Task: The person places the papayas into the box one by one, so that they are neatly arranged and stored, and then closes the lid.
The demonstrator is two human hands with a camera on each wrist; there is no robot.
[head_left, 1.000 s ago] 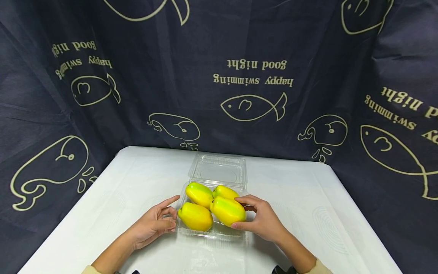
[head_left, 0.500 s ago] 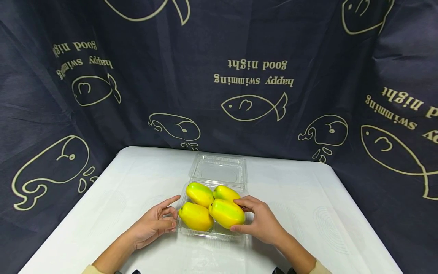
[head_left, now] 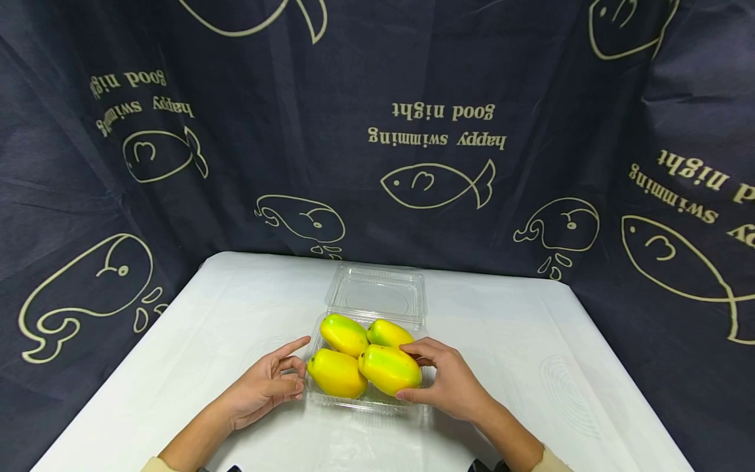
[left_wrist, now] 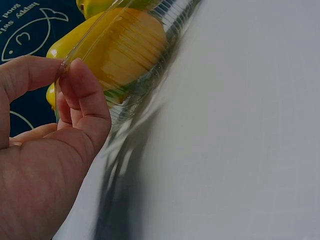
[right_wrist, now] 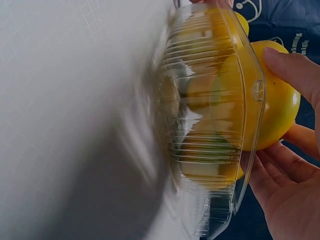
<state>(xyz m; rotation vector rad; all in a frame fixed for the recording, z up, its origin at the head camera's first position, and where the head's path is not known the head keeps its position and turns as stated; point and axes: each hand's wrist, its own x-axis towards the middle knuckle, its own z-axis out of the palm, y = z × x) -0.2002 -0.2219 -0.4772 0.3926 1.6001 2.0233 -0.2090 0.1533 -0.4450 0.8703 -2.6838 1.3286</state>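
A clear plastic clamshell container [head_left: 377,405] lies with its lid folded back on the table, several yellow-green papayas inside it. My right hand [head_left: 451,380] grips the front right papaya [head_left: 390,370] with thumb and fingers; in the right wrist view this papaya [right_wrist: 275,102] sits partly above the container's rim. At the container's left side, my left hand [head_left: 268,385] pinches the rim between thumb and a finger, as the left wrist view shows at the rim [left_wrist: 82,47]. Beside it is the front left papaya [head_left: 337,373]. Two more papayas, back left [head_left: 344,335] and back right [head_left: 389,333], lie behind.
The open lid [head_left: 377,292] lies flat toward the back of the white table [head_left: 248,308]. A dark curtain [head_left: 377,85] printed with fish and whales rises behind the table and along both sides.
The papaya in my right hand has shifted slightly left and down toward the front of the container, the right hand with it. My left hand stays at the rim.
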